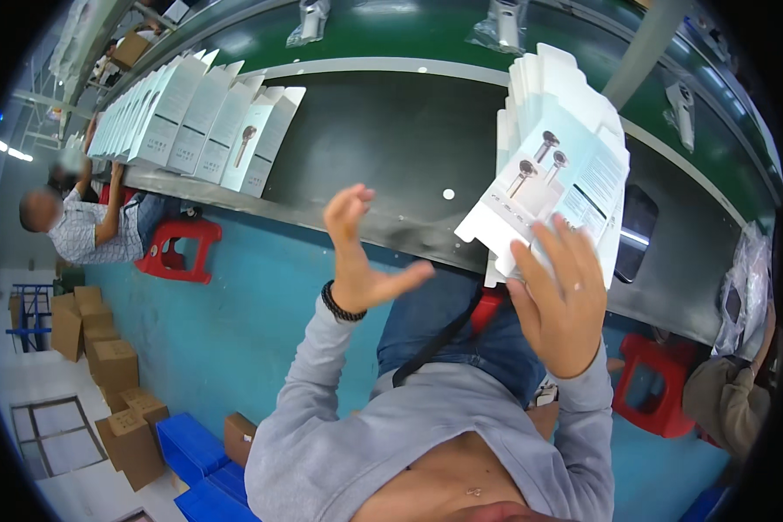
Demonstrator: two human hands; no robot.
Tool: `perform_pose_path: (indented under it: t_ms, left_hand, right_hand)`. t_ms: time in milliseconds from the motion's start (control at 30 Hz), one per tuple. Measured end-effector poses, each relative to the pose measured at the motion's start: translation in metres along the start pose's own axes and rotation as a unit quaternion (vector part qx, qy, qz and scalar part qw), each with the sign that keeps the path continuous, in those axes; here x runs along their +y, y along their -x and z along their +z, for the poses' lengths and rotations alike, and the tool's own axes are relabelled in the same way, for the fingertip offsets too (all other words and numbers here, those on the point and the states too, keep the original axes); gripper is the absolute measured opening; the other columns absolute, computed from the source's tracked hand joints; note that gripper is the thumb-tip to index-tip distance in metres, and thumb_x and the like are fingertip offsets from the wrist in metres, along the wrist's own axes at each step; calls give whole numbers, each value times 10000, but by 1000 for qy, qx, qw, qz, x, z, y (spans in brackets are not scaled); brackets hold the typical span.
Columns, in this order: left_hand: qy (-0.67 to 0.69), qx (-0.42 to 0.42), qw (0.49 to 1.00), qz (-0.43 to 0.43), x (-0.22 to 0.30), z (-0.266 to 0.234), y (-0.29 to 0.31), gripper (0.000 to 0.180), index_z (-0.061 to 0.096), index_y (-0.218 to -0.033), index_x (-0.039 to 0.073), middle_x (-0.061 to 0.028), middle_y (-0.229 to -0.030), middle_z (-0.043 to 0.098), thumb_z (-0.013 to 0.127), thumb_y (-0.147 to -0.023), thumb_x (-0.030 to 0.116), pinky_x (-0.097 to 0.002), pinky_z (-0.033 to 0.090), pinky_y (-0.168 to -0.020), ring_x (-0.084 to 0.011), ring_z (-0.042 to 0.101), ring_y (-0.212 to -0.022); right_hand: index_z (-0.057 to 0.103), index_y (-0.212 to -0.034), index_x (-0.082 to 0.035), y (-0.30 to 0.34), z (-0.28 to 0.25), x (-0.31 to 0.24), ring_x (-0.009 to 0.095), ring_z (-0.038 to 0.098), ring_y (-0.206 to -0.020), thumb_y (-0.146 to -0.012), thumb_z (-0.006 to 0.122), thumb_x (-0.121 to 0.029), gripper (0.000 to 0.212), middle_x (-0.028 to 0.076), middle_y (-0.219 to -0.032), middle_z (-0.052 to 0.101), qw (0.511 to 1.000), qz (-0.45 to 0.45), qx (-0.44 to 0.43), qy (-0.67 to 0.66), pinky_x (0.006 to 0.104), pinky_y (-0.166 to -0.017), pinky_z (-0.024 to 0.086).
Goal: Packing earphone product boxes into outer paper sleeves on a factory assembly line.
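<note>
I see the right hand (558,300) at about four o'clock, its grip pressed against the near edge of a stack of flat white cartons (558,165), fingers fanned over the lowest sheets and holding the bundle up off the dark counter (383,139). The stack leans toward two o'clock, printed faces showing. The left hand (357,257) hangs free near the centre, grip spread wide, palm turned toward the stack, touching nothing. Up at ten o'clock a row of erected white boxes (191,117) stands along the counter's edge. Beyond it, at twelve, the green conveyor belt (409,35) carries bagged items. I judge this as the pick-a-sheet step: one flat carton wants peeling from the bundle. That calls for the free hand to close in and pinch a single top sheet, without dragging its neighbours.
</note>
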State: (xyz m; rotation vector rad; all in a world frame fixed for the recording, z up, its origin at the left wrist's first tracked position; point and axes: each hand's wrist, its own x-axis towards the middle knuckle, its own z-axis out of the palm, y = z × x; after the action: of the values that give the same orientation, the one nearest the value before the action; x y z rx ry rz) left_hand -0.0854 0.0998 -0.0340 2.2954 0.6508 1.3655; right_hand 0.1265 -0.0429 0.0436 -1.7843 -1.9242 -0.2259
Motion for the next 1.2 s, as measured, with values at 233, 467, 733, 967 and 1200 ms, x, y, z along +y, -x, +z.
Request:
perform_pose_path:
  t_ms: [233, 467, 733, 967, 1200]
  left_hand:
    - [555, 187, 808, 62, 57, 23, 6, 804, 166, -1409, 80, -114, -1446, 220, 408, -848, 603, -532, 177, -1084, -259, 219, -1339]
    - [-19, -239, 951, 196, 62, -20, -18, 991, 300, -1339, 206, -233, -1345, 294, 803, -522, 451, -622, 223, -970, -416, 389, -1183]
    - [32, -319, 943, 88, 59, -16, -1, 1112, 212, -1385, 184, -238, -1334, 322, 812, -473, 393, -598, 263, -970, -412, 391, -1172]
    - [131, -286, 943, -103, 48, -54, 7, 1016, 85, -1407, 12, -193, -1147, 569, 770, -660, 89, -369, 438, -892, -247, 593, -1002]
    - [313, -63, 890, -325, 52, -31, 18, 765, 249, -1356, -26, -89, -1119, 543, 694, -739, 52, -318, 365, -945, -154, 509, -1052]
  right_hand:
    - [616, -915, 85, 1, -8, -37, 375, 640, -862, -863, 579, -218, 311, 232, -887, 635, 839, -193, 111, -496, 454, -788, 512]
    - [484, -1162, 81, 22, 25, -42, 185, 533, -963, -814, 628, -82, 410, 154, -1129, 540, 580, 84, -48, -809, 303, -870, 429]
    - [601, -1001, 75, 43, 49, -27, 133, 630, -716, -852, 577, -63, 205, 117, -891, 654, 656, 288, -56, -695, 268, -627, 532]
    - [435, -1240, 26, 48, 69, -21, 211, 577, -1030, -806, 652, -158, 519, 153, -1125, 589, 760, 187, 5, -623, 312, -877, 442]
    - [493, -1175, 23, 46, 122, -60, 151, 552, -985, -830, 654, -266, 478, 114, -1134, 577, 683, 254, -105, -677, 284, -840, 437]
